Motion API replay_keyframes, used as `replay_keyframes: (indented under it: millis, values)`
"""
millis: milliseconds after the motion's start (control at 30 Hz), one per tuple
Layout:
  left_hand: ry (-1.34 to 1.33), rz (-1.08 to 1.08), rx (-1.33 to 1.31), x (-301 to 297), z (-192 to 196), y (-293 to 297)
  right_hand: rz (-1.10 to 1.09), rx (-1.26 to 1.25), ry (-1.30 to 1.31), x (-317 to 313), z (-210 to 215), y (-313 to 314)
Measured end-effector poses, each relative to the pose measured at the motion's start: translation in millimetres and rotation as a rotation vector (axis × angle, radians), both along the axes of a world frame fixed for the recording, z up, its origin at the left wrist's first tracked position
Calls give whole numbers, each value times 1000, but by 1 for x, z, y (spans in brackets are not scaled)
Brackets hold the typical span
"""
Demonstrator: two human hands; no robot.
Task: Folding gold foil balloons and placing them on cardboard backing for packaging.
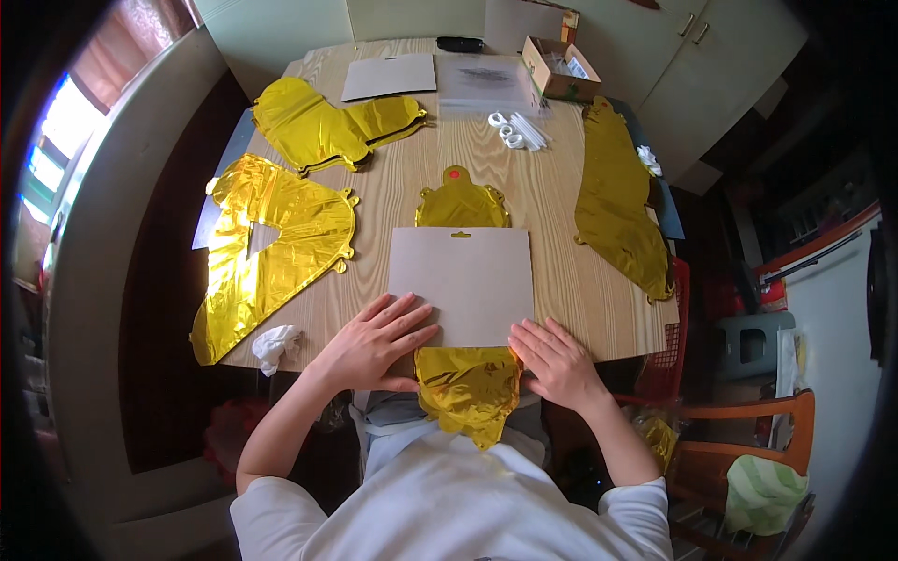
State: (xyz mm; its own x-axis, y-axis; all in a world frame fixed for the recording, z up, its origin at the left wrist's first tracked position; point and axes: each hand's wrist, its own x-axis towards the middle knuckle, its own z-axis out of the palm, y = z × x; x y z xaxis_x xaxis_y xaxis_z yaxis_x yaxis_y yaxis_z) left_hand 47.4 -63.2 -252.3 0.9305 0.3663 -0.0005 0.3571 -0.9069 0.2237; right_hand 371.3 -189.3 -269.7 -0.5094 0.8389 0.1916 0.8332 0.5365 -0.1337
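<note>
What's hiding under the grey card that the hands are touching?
Gold foil: a crinkled end shows past the near edge, and a rounded end with a red dot past the far edge. The card covers the middle, so that can't be seen.

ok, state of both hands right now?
Left hand: open, fingers at the lower left corner of the white card.
Right hand: open, fingers at the card's lower right corner.
</note>
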Motion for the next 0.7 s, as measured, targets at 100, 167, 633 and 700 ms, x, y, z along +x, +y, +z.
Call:
replay_keyframes:
  millis: [100,167,633,700]
  values:
    - [8,-1,-12,2,2,0,-5,58,44,0,-5,0]
    - [23,9,-4,2,2,-2,-10,87,49,0,-6,1]
    - [-34,81,103,18,-4,-24,-51,158,116,-10,-9,4]
    - [-102,90,99,19,-8,-24,-54,173,130,-10,-11,6]
